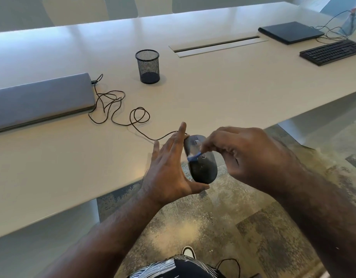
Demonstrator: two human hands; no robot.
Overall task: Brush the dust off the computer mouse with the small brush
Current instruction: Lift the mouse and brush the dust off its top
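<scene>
Fingers of right hand pinching small brush, bristles on computer mouse lying lengthwise up-frame at centre, cradled off the table by left hand.

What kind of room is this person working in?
Most likely an office or meeting room. A long white table holds a closed laptop, a black keyboard and a mesh pen cup, with a cable slot set into the tabletop and carpet underfoot.
</scene>
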